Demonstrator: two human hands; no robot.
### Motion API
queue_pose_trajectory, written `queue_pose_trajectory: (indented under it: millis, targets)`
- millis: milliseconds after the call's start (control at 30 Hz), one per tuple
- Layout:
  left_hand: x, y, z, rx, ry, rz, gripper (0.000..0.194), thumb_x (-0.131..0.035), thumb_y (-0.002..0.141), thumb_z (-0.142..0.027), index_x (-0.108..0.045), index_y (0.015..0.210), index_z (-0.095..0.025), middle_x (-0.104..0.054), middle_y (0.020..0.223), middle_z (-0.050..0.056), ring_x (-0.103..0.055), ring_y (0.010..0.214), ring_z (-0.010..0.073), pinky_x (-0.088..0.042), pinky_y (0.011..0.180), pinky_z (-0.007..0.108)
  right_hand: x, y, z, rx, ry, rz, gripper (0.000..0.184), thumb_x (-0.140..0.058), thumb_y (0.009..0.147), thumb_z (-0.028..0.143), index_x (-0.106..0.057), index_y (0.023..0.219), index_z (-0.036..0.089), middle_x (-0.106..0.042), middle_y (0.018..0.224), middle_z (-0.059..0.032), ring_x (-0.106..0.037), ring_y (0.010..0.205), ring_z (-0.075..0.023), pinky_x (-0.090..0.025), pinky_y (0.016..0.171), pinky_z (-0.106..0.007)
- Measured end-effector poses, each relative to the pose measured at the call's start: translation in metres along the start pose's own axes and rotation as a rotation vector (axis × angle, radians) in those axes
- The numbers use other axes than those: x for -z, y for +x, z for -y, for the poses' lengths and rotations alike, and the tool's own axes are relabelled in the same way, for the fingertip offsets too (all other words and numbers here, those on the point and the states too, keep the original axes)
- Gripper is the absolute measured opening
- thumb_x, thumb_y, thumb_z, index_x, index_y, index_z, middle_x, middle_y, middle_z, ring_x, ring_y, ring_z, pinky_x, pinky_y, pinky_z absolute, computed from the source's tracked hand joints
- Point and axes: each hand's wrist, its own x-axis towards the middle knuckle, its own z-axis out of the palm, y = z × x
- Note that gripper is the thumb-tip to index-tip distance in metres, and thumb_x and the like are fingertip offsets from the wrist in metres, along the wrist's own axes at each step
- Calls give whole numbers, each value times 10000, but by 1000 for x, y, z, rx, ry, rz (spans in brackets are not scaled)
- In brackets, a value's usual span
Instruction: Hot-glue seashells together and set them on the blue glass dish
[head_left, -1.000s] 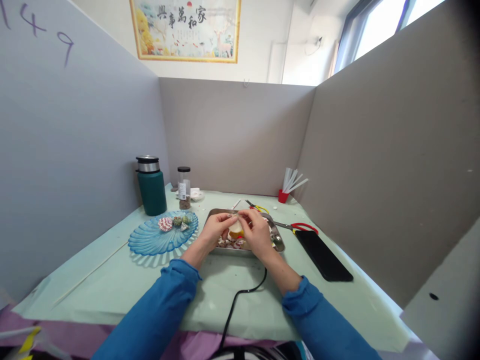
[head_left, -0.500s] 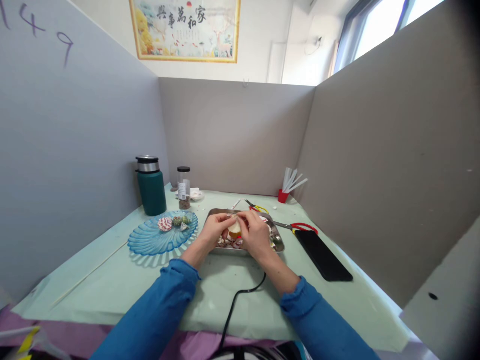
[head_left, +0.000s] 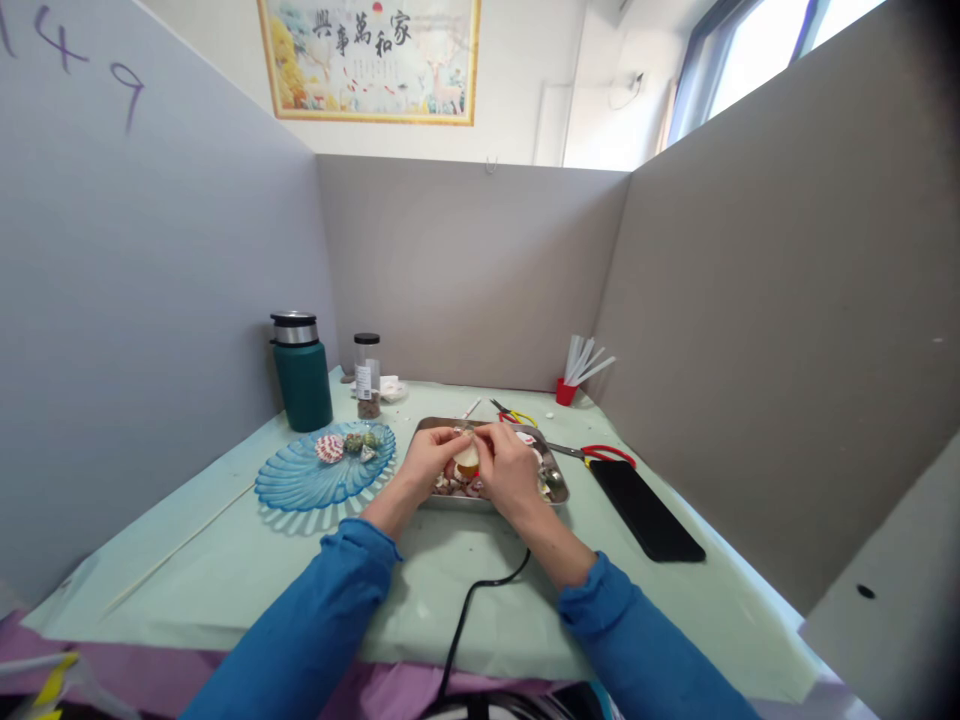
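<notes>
Over the metal tray (head_left: 459,504), a cream seashell (head_left: 469,457) with a yellow-brown lower edge is pinched between my two hands. The fingertips of my left hand (head_left: 429,458) close on its left side. My right hand (head_left: 513,464) grips it from the right, thumb and fingers pressed together at the top. Inside the tray lie many small shells (head_left: 454,486) in brown, white and pink, partly covered by my hands. Left of the tray, a blue scalloped plate (head_left: 300,487) carries several shells, one of them a red-and-white striped shell (head_left: 329,449).
A green bottle (head_left: 301,385) and a clear jar (head_left: 367,378) stand back left. On the right are red-handled scissors (head_left: 606,456), a black phone (head_left: 649,510) and a red cup (head_left: 566,393) of white sticks. Yellow-and-red pliers (head_left: 513,413) lie behind the tray. A black cable (head_left: 471,595) runs in front.
The shell has turned or shifted very slightly between my fingertips. Both hands stay in the same place over the tray.
</notes>
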Motion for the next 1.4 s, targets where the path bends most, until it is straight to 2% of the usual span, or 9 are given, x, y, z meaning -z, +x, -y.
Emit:
queue_pose_trajectory:
  millis: [367, 567, 733, 867, 967, 1067, 1167, 1267, 1400]
  targets:
    - [-2, -1, -2, -19, -19, -32, 344, -757, 601, -425, -634, 653, -109, -482, 460, -59, -353, 347, 27, -225, 359, 170, -5, 1, -3, -9, 33, -5, 122, -500, 874, 188, -621, 859, 178, -661, 854, -62, -614, 788, -188, -432, 716, -274]
    - [-1, 2, 1, -51, -113, -5, 298, -741, 649, -390, -647, 727, -119, -538, 539, -50, -390, 348, 22, -270, 352, 161, -5, -1, -7, -111, 174, -25, 179, -513, 884, 267, -586, 1017, 172, -674, 885, -58, -624, 779, -184, -454, 712, -282]
    - [-1, 4, 3, -21, -172, 23, 337, -775, 619, -361, -643, 813, -118, -592, 644, -24, -507, 435, 51, -396, 415, 170, -4, 0, -8, -111, 221, -61, 116, -503, 877, 250, -592, 856, 179, -656, 811, -43, -608, 730, -175, -445, 686, -280]
    - [-1, 6, 5, -39, -165, -96, 450, -807, 572, -327, -619, 929, -129, -644, 867, 38, -622, 614, 119, -484, 486, 212, -3, 0, -7, -121, 224, -160, 95, -497, 865, 235, -572, 843, 181, -632, 772, -31, -592, 698, -167, -443, 671, -276]
    - [-2, 6, 5, -119, -89, -238, 335, -764, 628, -365, -597, 799, -129, -606, 677, -3, -575, 526, 103, -464, 444, 205, -3, 0, -7, -122, 184, -191, 85, -497, 860, 225, -568, 840, 183, -626, 767, -30, -589, 701, -169, -441, 670, -278]
    - [-4, 3, 1, -122, -56, -173, 313, -722, 673, -400, -622, 763, -118, -607, 605, 2, -574, 513, 108, -479, 463, 212, -3, -1, -6, -79, 112, -163, 94, -494, 866, 216, -574, 830, 182, -618, 784, -37, -580, 717, -175, -436, 674, -287]
    - [-7, 0, -3, -72, -90, -57, 357, -733, 665, -409, -666, 848, -110, -674, 748, 53, -633, 630, 144, -520, 526, 236, -3, -2, -5, -10, 60, -77, 102, -499, 872, 213, -596, 883, 186, -617, 855, -55, -577, 757, -184, -443, 683, -295]
    - [-7, -1, -4, -59, -140, -41, 377, -756, 650, -392, -677, 901, -123, -687, 820, 57, -640, 690, 152, -525, 545, 234, -3, -2, -3, 87, 65, -20, 153, -498, 864, 169, -607, 969, 194, -620, 962, -77, -577, 879, -206, -458, 765, -320]
    - [-5, 0, -3, -25, -224, -60, 379, -801, 599, -336, -684, 890, -123, -684, 836, 48, -627, 689, 140, -503, 532, 214, -4, -2, -3, 190, 111, 0, 189, -483, 856, 121, -619, 967, 190, -628, 1012, -88, -556, 984, -226, -450, 864, -364]
